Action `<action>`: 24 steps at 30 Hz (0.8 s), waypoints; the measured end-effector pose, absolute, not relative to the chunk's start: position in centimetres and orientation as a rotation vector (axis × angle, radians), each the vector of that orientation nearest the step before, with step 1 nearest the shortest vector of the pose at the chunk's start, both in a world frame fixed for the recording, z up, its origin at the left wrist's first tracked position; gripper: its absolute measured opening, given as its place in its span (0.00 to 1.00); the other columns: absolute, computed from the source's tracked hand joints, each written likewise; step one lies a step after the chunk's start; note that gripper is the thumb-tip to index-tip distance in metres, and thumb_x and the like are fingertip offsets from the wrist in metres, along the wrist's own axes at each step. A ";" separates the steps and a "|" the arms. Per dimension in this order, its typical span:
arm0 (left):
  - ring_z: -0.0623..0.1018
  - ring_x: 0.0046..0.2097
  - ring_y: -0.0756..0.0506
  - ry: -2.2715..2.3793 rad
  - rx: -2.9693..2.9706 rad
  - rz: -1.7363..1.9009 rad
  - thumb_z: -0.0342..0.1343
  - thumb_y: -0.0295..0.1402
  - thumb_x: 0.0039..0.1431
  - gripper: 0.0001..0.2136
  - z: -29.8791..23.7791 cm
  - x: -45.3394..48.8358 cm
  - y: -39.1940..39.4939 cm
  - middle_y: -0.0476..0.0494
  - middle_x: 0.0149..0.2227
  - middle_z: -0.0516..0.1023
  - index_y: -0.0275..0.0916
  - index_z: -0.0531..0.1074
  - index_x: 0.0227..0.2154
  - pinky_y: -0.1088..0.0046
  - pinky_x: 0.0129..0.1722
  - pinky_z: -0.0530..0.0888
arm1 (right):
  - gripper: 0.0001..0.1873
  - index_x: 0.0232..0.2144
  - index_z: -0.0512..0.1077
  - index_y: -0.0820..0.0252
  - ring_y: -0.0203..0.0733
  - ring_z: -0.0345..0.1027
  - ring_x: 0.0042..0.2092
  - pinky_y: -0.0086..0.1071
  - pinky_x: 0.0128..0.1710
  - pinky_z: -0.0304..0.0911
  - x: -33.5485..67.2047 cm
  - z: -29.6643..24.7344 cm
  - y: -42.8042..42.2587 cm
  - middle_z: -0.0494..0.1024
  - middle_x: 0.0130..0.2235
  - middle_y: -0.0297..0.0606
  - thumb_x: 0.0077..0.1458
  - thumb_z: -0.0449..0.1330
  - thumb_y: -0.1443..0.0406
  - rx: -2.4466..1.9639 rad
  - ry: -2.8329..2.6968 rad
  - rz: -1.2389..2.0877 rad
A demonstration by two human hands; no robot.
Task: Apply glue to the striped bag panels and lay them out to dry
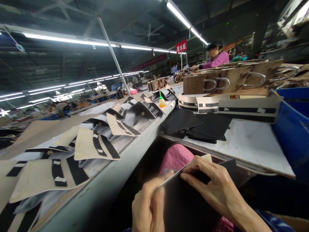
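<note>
Between my two hands is a black leather panel, held up low in the view over my lap. The fingers and thumb of my left hand are closed on its left top edge. My right hand pinches the same edge further along, thumb on the near face. A small pale piece shows behind the right fingers; I cannot tell what it is. Pink checked cloth lies behind the panel. Past my hands, a stack of black panels rests on the white board.
Cream and black bag pieces line the long table on the left. A yellow glue bottle with a green tip stands among them. Brown bags with wrapped handles and a blue bin are at right. A person works behind.
</note>
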State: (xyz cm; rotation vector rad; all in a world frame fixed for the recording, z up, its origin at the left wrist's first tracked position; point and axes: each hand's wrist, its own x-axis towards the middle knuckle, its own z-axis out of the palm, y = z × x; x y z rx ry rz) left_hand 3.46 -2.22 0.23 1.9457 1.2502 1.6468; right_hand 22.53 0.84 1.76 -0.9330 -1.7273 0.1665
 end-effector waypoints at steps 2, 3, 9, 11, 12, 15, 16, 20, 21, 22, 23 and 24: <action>0.84 0.40 0.49 1.290 1.987 1.653 0.50 0.31 0.72 0.13 0.3 3.5 -2.3 0.51 0.47 0.86 0.51 0.78 0.50 0.75 0.47 0.78 | 0.07 0.28 0.73 0.57 0.33 0.72 0.27 0.25 0.28 0.67 22.5 1.8 1.0 0.77 0.27 0.27 0.57 0.67 0.70 -0.955 -1.728 0.194; 0.84 0.38 0.49 1.304 2.010 1.647 0.50 0.31 0.72 0.13 0.3 3.5 -2.3 0.51 0.46 0.86 0.51 0.78 0.50 0.73 0.48 0.78 | 0.08 0.28 0.73 0.57 0.32 0.72 0.27 0.25 0.27 0.66 22.5 1.8 1.1 0.77 0.26 0.27 0.55 0.67 0.71 -0.966 -1.725 0.205; 0.85 0.46 0.45 1.259 2.220 1.724 0.53 0.28 0.70 0.13 -0.3 3.4 -2.0 0.47 0.47 0.86 0.45 0.76 0.52 0.73 0.48 0.79 | 0.13 0.41 0.78 0.55 0.34 0.74 0.29 0.26 0.30 0.68 22.4 2.4 1.3 0.78 0.29 0.27 0.54 0.67 0.75 -1.005 -1.823 0.214; 0.85 0.47 0.47 1.190 2.237 1.727 0.53 0.28 0.70 0.14 -0.4 3.4 -1.9 0.50 0.48 0.86 0.47 0.75 0.54 0.75 0.50 0.78 | 0.11 0.40 0.79 0.54 0.36 0.73 0.30 0.28 0.31 0.68 22.4 2.4 1.4 0.78 0.31 0.30 0.58 0.64 0.74 -1.024 -1.911 0.221; 0.85 0.47 0.47 1.177 2.198 1.698 0.52 0.28 0.70 0.13 -0.3 3.4 -1.8 0.50 0.48 0.86 0.47 0.75 0.53 0.76 0.51 0.77 | 0.10 0.38 0.79 0.55 0.37 0.73 0.31 0.29 0.31 0.68 22.4 2.4 1.5 0.79 0.31 0.32 0.59 0.63 0.74 -1.035 -1.940 0.215; 0.84 0.51 0.45 1.179 1.892 1.493 0.56 0.35 0.68 0.11 0.2 3.3 -1.2 0.46 0.49 0.85 0.43 0.75 0.50 0.75 0.52 0.78 | 0.09 0.34 0.79 0.57 0.38 0.72 0.31 0.30 0.30 0.66 22.0 2.1 1.7 0.77 0.31 0.34 0.60 0.61 0.74 -1.063 -1.967 0.161; 0.83 0.52 0.43 1.182 1.801 1.393 0.58 0.38 0.67 0.13 0.5 3.2 -0.9 0.43 0.50 0.85 0.41 0.75 0.51 0.74 0.51 0.78 | 0.10 0.34 0.79 0.57 0.38 0.72 0.30 0.30 0.30 0.66 21.8 1.8 1.8 0.76 0.31 0.34 0.60 0.61 0.75 -1.060 -1.975 0.141; 0.84 0.49 0.39 1.264 1.731 1.056 0.53 0.49 0.68 0.21 1.5 2.3 0.2 0.39 0.46 0.86 0.38 0.82 0.47 0.71 0.47 0.79 | 0.08 0.40 0.77 0.55 0.38 0.75 0.32 0.30 0.31 0.69 21.6 0.9 2.1 0.80 0.34 0.32 0.60 0.63 0.72 -1.064 -1.966 0.019; 0.84 0.48 0.39 1.300 1.711 1.047 0.51 0.50 0.68 0.23 1.7 2.0 0.3 0.39 0.45 0.86 0.37 0.83 0.45 0.71 0.46 0.79 | 0.07 0.42 0.75 0.56 0.39 0.77 0.32 0.31 0.32 0.71 21.8 0.7 2.1 0.81 0.34 0.33 0.60 0.64 0.70 -1.081 -1.925 -0.039; 0.84 0.47 0.39 1.332 1.675 1.072 0.51 0.51 0.68 0.23 1.9 1.7 0.2 0.40 0.44 0.86 0.38 0.83 0.45 0.72 0.45 0.78 | 0.07 0.43 0.74 0.57 0.40 0.78 0.33 0.32 0.33 0.72 22.0 0.6 2.1 0.81 0.35 0.34 0.61 0.64 0.67 -1.097 -1.872 -0.099; 0.84 0.46 0.39 1.357 1.639 1.116 0.53 0.51 0.66 0.23 2.0 1.5 0.0 0.41 0.43 0.87 0.39 0.84 0.45 0.72 0.44 0.78 | 0.05 0.42 0.73 0.57 0.41 0.78 0.33 0.32 0.33 0.73 22.2 0.7 2.1 0.82 0.34 0.34 0.62 0.63 0.65 -1.106 -1.813 -0.153; 0.84 0.46 0.39 1.375 1.618 1.166 0.54 0.51 0.66 0.22 2.1 1.3 -0.2 0.42 0.42 0.87 0.40 0.84 0.44 0.72 0.44 0.78 | 0.04 0.40 0.72 0.57 0.40 0.78 0.32 0.32 0.32 0.73 22.5 0.8 2.0 0.82 0.33 0.34 0.63 0.62 0.63 -1.103 -1.762 -0.193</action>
